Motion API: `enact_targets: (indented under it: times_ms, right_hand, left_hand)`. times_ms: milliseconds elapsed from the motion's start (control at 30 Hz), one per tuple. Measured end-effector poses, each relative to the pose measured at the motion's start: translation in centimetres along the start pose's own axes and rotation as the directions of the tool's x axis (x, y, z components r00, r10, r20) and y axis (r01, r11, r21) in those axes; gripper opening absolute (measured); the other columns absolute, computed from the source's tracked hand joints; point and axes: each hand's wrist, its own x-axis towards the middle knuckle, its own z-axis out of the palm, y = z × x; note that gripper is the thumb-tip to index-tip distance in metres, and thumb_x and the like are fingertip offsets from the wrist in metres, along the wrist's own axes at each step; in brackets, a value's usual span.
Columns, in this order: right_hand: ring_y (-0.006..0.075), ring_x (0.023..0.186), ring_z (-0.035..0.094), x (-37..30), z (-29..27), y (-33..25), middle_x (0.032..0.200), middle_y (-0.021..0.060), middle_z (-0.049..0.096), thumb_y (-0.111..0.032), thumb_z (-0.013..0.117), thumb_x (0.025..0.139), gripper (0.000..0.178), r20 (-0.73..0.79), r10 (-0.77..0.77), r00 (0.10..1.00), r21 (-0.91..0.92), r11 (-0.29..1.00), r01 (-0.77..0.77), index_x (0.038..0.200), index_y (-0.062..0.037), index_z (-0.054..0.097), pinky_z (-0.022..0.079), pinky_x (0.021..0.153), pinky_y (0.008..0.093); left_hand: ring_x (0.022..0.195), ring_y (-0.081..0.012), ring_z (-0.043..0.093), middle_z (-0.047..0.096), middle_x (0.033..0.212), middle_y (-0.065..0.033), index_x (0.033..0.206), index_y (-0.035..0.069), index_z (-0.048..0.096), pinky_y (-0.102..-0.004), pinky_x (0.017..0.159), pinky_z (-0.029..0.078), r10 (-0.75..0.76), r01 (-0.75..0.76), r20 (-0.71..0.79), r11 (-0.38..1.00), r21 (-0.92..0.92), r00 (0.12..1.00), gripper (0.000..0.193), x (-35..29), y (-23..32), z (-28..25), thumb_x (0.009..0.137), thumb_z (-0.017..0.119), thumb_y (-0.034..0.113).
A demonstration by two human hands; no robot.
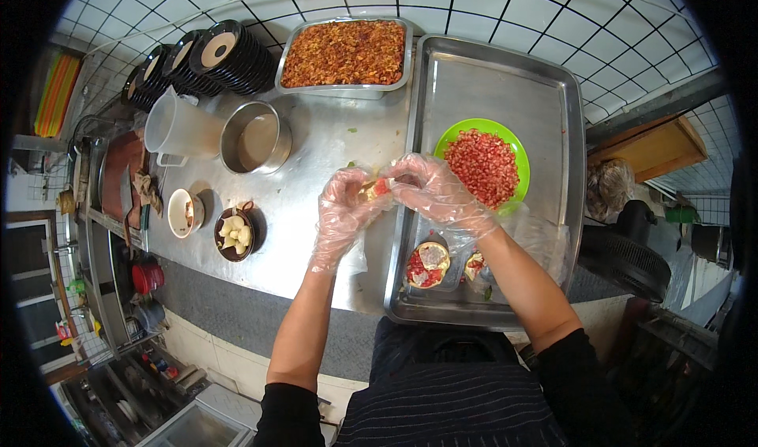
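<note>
Both my hands wear loose clear plastic gloves and meet over the left edge of the large steel tray (493, 68). A piece of pomegranate (377, 188), pale yellow rind with some red on it, is held between them. My left hand (345, 208) grips the piece from the left, fingers closed. The fingers of my right hand (436, 193) are pinched at its red end. Right behind that hand, a bright green plate (524, 172) in the tray bears a heap of loose pomegranate seeds (480, 163). Nearer me in the tray lie an opened pomegranate (427, 265) and a smaller piece (474, 266).
Crumpled clear plastic (537, 238) lies in the tray. A deep pan of reddish-brown crumbly food (343, 54) stands at the back. Leftward are a steel pot (268, 148), a plastic jug (175, 125), a white cup (181, 224), a brown bowl of pale pieces (236, 235) and stacked black dishes (237, 64).
</note>
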Motion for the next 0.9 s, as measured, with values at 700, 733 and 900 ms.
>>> enact_targets:
  times_ms: [700,733,900]
  right_hand:
    - [0.0107,0.068,0.059,-5.6,-9.5,2.4,0.076,0.0047,0.059,-0.006,0.06,0.084,0.007,-0.429,0.134,0.893,-0.034,0.986,-0.164,0.084,0.0006,0.058,0.049,0.061,0.027]
    - [0.0123,0.068,0.06,-5.8,-9.8,1.9,0.075,0.0062,0.06,-0.007,0.059,0.085,0.009,-0.419,0.223,0.88,0.074,0.974,-0.212,0.085,0.0015,0.058,0.05,0.061,0.0273]
    - [0.0133,0.061,0.059,-6.6,-10.6,2.3,0.072,0.0066,0.058,-0.006,0.055,0.086,0.007,-0.372,0.265,0.889,0.389,0.915,-0.11,0.087,0.0006,0.053,0.049,0.056,0.026]
  left_hand:
    - [0.102,-0.0141,0.055,0.053,0.105,-0.0055,0.1,0.005,0.051,-0.03,0.091,0.049,0.065,-0.111,0.257,0.979,0.169,0.964,0.039,5.8,-4.3,11.3,0.071,0.073,-0.009]
    - [0.103,-0.0148,0.055,0.053,0.107,-0.0058,0.1,0.005,0.052,-0.0306,0.091,0.05,0.046,-0.068,0.248,0.994,0.081,0.968,0.039,5.9,-4.5,11.7,0.071,0.073,-0.009]
    - [0.109,-0.018,0.054,0.055,0.113,-0.0085,0.102,0.005,0.055,-0.0341,0.094,0.05,-0.062,0.095,0.241,0.987,-0.13,0.968,0.04,6.2,-4.6,13.1,0.07,0.073,-0.011]
